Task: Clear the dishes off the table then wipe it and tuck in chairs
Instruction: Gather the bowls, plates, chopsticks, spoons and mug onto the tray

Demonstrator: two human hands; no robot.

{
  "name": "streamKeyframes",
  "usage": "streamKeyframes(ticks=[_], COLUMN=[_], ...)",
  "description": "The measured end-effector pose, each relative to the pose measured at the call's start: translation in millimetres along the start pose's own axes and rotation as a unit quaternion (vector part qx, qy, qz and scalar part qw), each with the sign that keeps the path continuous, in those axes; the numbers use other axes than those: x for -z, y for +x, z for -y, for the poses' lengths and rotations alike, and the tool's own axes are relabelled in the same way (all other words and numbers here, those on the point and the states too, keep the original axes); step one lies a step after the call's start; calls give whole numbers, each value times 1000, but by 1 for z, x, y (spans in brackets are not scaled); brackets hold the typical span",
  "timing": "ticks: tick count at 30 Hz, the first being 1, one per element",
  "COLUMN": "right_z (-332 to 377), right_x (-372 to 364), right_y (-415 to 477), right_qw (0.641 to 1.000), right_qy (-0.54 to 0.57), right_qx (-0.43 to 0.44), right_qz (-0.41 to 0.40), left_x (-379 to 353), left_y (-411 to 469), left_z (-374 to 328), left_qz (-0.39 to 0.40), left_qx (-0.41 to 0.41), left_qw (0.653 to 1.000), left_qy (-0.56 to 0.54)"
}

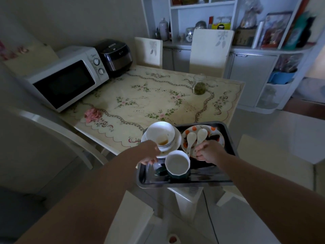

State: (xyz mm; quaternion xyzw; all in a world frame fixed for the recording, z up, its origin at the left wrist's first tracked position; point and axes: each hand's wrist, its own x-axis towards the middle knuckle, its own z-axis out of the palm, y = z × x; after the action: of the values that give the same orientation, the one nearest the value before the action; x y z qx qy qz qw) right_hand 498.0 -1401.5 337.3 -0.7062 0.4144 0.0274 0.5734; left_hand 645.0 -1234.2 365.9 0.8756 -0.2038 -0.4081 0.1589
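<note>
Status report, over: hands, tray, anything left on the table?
Left hand at left rim of tray, grip unclear; right hand pinches plate rim. Tray loaded: bowls, spoons, cup. Jar and pink cloth on table.

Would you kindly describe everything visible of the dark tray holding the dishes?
The tray is dark, metal-looking and rectangular, with a raised rim and rounded corners. It lies level over the near corner of the table, jutting past it. It carries stacked white bowls, a patterned plate with two spoons, and a cup. The left hand holds its left rim.
</note>
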Motion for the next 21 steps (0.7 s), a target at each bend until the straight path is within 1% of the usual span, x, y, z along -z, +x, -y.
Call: streamKeyframes(ticks=[2,4,6,10,12,15,17,21], right_z=[5,14,27,39,43,53,61,78], right_x=[2,6,14,29,37,44,49,60], right_y=[2,7,8,24,38,55,68,110], right_qw=[1000,999,998,995,992,986,983,980], right_qy=[13,3,-13,5,34,99,137,172], right_qx=[16,39,53,41,38,13,1,-17], right_qz=[-15,-17,-40,-89,-115,-133,-126,-102], left_x=[11,22,31,46,54,62,66,73], left_y=[1,2,7,24,34,47,59,93], left_z=[-18,-35,-46,-59,-68,-82,-90,-101], left_qz=[-48,-60,-80,-101,-110,-110,-108,-128], left_qx=[-46,-80,-124,-181,-189,-170,-150,-119], left_qw=[997,993,986,973,966,950,943,938], left_qy=[-34,-65,-73,-105,-136,-237,-276,-299])
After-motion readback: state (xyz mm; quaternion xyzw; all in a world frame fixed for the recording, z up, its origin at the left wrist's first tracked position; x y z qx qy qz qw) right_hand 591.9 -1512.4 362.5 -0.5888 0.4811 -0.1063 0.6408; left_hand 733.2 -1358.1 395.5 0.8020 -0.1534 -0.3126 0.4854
